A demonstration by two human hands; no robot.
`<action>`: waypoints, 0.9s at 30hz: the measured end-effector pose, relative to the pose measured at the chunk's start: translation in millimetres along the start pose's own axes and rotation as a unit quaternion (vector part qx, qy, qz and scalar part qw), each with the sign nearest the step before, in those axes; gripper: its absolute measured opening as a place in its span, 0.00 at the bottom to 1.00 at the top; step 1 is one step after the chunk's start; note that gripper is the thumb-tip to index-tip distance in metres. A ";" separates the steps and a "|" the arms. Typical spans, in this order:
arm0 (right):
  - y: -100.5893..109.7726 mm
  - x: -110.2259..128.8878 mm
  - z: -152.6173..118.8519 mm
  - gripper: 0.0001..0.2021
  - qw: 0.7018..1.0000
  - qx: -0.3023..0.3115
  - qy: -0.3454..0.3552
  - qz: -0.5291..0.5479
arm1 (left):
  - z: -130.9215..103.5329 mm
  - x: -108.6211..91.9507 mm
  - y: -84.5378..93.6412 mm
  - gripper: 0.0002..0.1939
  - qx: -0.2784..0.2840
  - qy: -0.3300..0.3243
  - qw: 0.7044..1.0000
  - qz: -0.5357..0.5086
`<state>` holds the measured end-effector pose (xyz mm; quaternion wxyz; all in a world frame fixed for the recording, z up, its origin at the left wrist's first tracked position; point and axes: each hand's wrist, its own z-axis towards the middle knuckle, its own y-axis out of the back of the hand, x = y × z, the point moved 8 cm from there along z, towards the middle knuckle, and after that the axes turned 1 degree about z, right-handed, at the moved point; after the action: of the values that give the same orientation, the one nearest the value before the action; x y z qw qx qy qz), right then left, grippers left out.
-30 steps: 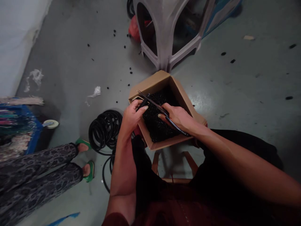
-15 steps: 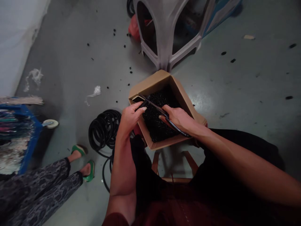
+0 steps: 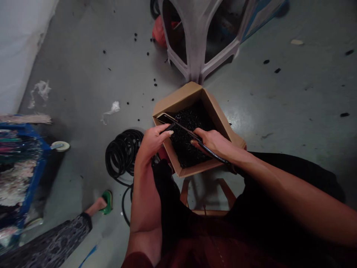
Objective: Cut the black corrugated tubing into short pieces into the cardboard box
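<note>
Left grip (image 3: 153,140): thumb and fingers pinch a short, black, seemingly ribbed piece (image 3: 171,127) (plastic or rubber, cannot tell which). Right grip (image 3: 210,141): closed around the dark handle of long, thin-bladed metal scissors (image 3: 185,128), blades reaching to just beside the left fingertips. Under both grips: an open brown cardboard box (image 3: 178,98) with small black pieces (image 3: 192,116). Judgement: the piece handles light, springy, perhaps slick; best held near one end, fingertips clear of the blades.
</note>
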<state>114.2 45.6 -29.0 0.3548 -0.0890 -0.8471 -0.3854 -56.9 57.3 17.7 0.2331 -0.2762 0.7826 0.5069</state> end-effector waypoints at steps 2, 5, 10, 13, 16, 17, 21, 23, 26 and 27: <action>-2.3 -1.5 0.0 0.12 1.000 0.004 0.001 -0.007 | -0.3 0.1 -1.9 0.18 0.016 0.000 1.000 0.011; -4.1 -3.2 0.2 0.11 1.000 0.013 -0.005 -0.005 | -0.4 0.0 -4.5 0.17 0.033 0.000 0.999 0.016; 8.8 -6.2 4.1 0.10 0.994 -0.035 -0.034 0.096 | 0.8 -3.7 -8.4 0.17 0.042 -0.001 0.999 -0.003; 20.5 -4.6 7.7 0.10 0.976 -0.073 -0.032 0.205 | 2.5 -8.6 -11.7 0.18 0.043 -0.014 0.999 -0.022; 26.0 -2.7 10.4 0.11 0.941 -0.081 -0.030 0.329 | 4.1 -15.6 -19.1 0.20 0.059 -0.030 0.996 -0.059; 27.7 -2.0 10.8 0.13 0.930 -0.086 -0.026 0.357 | 4.6 -18.3 -22.9 0.21 0.070 -0.033 0.994 -0.072; 32.1 -3.2 11.8 0.16 0.905 -0.106 -0.008 0.413 | 5.3 -29.4 -40.0 0.23 0.120 -0.042 0.988 -0.091; 33.2 -5.7 12.6 0.16 0.900 -0.113 -0.003 0.420 | 5.6 -33.7 -46.4 0.23 0.133 -0.045 0.986 -0.091; 35.0 -9.2 12.9 0.15 0.912 -0.124 -0.014 0.391 | 6.9 -35.9 -51.7 0.22 0.134 -0.041 0.986 -0.086; 34.8 -9.4 12.7 0.15 0.918 -0.121 -0.022 0.376 | 7.4 -36.0 -52.6 0.21 0.132 -0.040 0.987 -0.077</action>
<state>129.1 79.8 -20.5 0.4410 -0.4519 -0.7058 -0.3211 5.5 53.6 3.1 0.3370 -0.2818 0.8091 0.3903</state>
